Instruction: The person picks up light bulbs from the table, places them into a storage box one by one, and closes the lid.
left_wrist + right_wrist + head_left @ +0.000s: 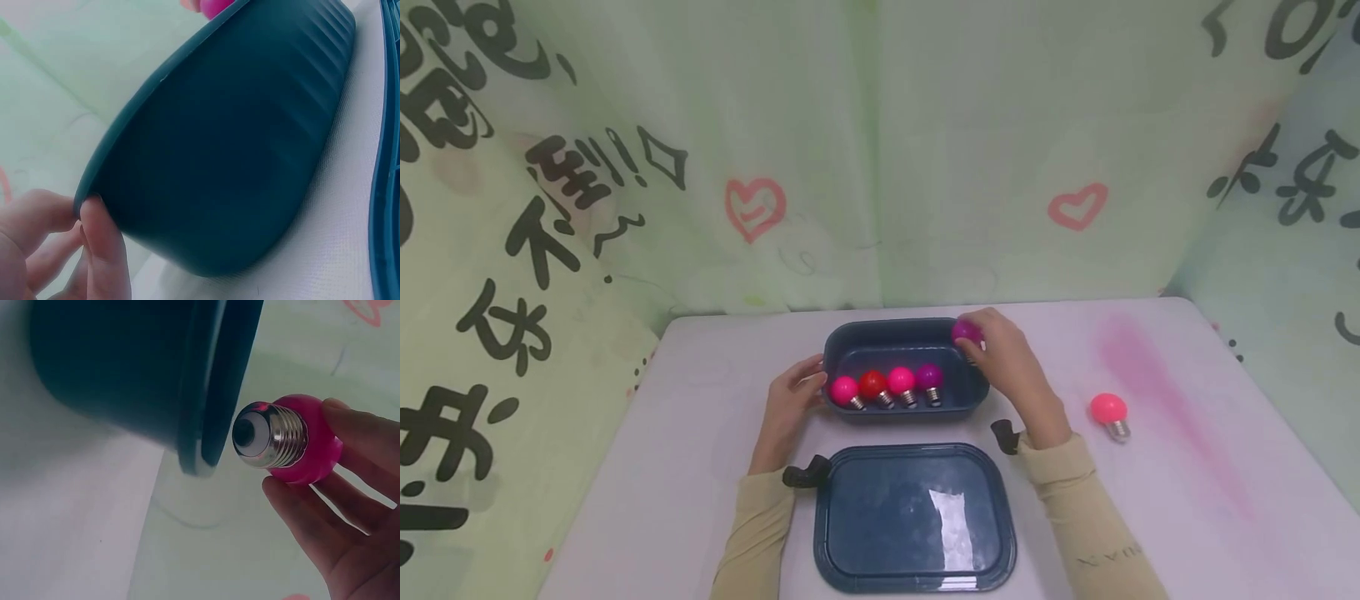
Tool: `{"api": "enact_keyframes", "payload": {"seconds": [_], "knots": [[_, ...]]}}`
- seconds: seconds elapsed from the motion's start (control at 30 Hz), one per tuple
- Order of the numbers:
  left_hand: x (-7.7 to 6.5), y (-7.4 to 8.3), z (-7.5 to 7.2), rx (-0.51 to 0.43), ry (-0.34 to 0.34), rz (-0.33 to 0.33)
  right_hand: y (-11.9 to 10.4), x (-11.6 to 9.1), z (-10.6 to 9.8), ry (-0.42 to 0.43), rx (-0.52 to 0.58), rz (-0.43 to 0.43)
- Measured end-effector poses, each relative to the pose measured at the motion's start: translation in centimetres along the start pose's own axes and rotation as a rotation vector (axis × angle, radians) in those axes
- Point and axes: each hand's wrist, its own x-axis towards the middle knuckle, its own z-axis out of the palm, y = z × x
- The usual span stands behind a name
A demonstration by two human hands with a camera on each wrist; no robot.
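Note:
A dark blue plastic box [904,417] stands at the back of the table. Inside it lie several round light bulbs [873,384] in pink, red and purple, side by side along the front wall. My left hand [790,396] pinches the box's left end; in the left wrist view, thumb and finger [103,237] meet at the rim. Over the box's back right corner, my right hand [1006,354] holds a purple light bulb [967,332] by its globe. Its silver screw base [287,436] points toward the box rim in the right wrist view.
In front of the box a dark blue lid [887,517] lies flat on the white table [692,442]. Further right, a loose pink bulb [1108,409] lies near a pink smear [1150,375]. Behind the table hangs a pale green curtain [925,167] with drawn hearts.

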Motion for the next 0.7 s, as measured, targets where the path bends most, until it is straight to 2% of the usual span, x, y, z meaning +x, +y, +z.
{"api": "enact_keyframes", "payload": {"seconds": [0.33, 0.7], "knots": [[0.0, -0.1, 0.0, 0.027, 0.017, 0.011, -1.1, 0.7, 1.8, 0.023, 0.021, -0.025], [0.0, -0.3, 0.0, 0.048, 0.025, 0.014, -0.6, 1.3, 3.4, 0.055, 0.015, -0.069]]}}
